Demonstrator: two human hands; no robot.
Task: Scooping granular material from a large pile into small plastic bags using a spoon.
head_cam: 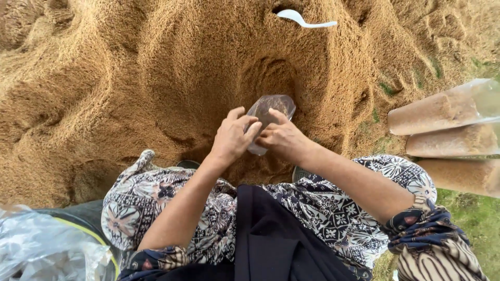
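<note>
Clear plastic bag [268,117], lower end hidden behind fingers, is gripped by left hand [232,138] and right hand [284,138]; loose golden husk heap [130,78] surrounds them.

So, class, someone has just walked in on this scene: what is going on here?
A seated person holds a small clear plastic bag with both hands, the left hand and the right hand gripping its lower part. The bag sits over a scooped hollow in a big heap of brown husk-like material. A white spoon lies higher on the heap. Three filled clear bags lie to the right on the grass.
</note>
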